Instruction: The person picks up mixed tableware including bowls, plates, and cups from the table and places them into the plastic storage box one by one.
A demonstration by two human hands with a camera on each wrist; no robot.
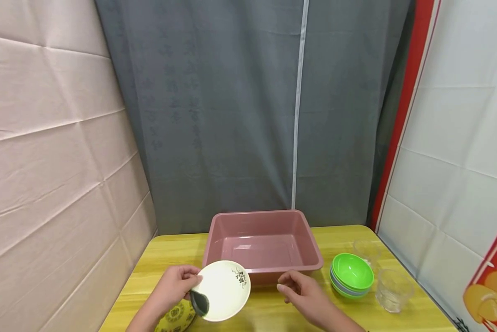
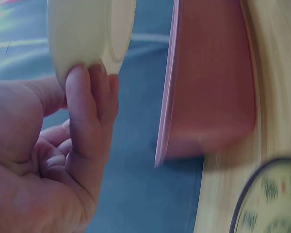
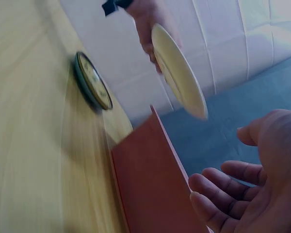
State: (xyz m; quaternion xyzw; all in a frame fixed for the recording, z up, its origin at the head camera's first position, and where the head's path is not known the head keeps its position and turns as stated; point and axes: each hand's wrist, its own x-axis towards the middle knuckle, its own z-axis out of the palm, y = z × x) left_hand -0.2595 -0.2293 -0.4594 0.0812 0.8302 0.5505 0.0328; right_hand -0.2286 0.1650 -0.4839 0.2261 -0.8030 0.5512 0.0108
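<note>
My left hand (image 1: 174, 287) pinches the left edge of a white plate (image 1: 227, 290), its thumb on the front and fingers behind. A dark patch and a small dark floral print mark the plate, which is held up tilted in front of the pink basin (image 1: 265, 272). In the left wrist view the fingers (image 2: 82, 111) press against the plate's underside. My right hand (image 1: 304, 295) hovers at the basin's front right, fingers loosely bent and holding nothing. Below the left hand lies a yellow patterned plate (image 1: 176, 319), partly covered by the arm and the white plate.
At the right stands a stack of bowls, a green bowl (image 1: 353, 271) on top. Beside it are a clear glass (image 1: 393, 291) and another glass (image 1: 366, 249) behind. The wooden table (image 1: 177, 244) ends at a grey curtain (image 1: 231, 115), with pale cloth walls on both sides.
</note>
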